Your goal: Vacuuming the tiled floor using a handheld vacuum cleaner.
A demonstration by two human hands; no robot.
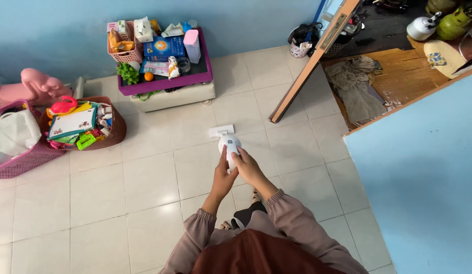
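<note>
Pale floor tiles (144, 193) all around, blue walls. Going left to right: one pink basket (18, 160), one brown basket of toys (111, 133), one purple tray of clutter (167, 83), then an open wooden door (312, 61). Nothing blocks the middle, where the left hand (223, 177) and right hand (247, 167) are both wrapped around one white handheld vacuum (229, 143), its nozzle down on the tiles.

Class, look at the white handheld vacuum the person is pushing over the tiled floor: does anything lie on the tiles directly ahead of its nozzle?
Nothing visible. Both hands, left hand and right hand, grip the white vacuum. The tiles ahead of its nozzle are bare up to the white base under the purple tray.
</note>
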